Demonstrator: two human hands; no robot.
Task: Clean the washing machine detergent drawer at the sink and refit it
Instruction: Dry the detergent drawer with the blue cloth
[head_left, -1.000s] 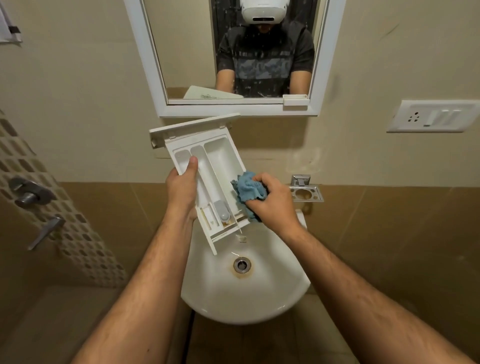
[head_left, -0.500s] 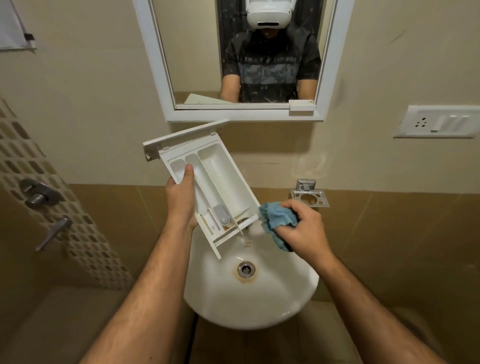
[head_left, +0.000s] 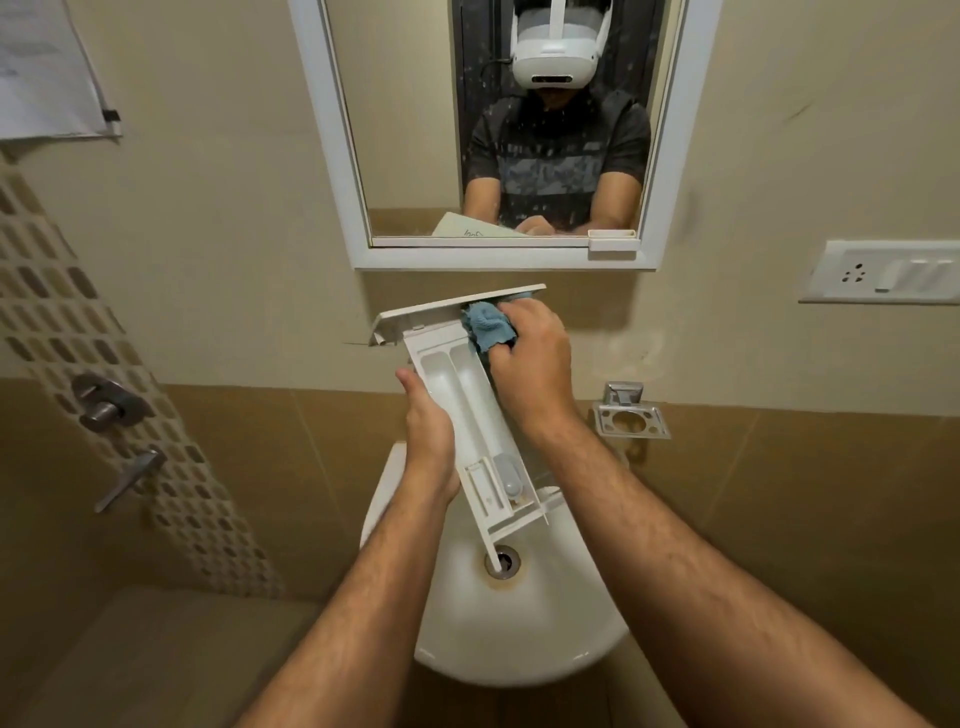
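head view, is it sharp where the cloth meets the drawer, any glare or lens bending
Head view: the cloth and drawer look reasonably sharp, the right hand slightly soft; lighting is dim and warm, with no strong glare on the sink; the mirror shows pale specks; the wide lens tilts the mirror frame and walls outward.

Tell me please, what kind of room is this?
Most likely a bathroom: a white wash basin under a wall mirror, with shower taps on the tiled wall at the left.
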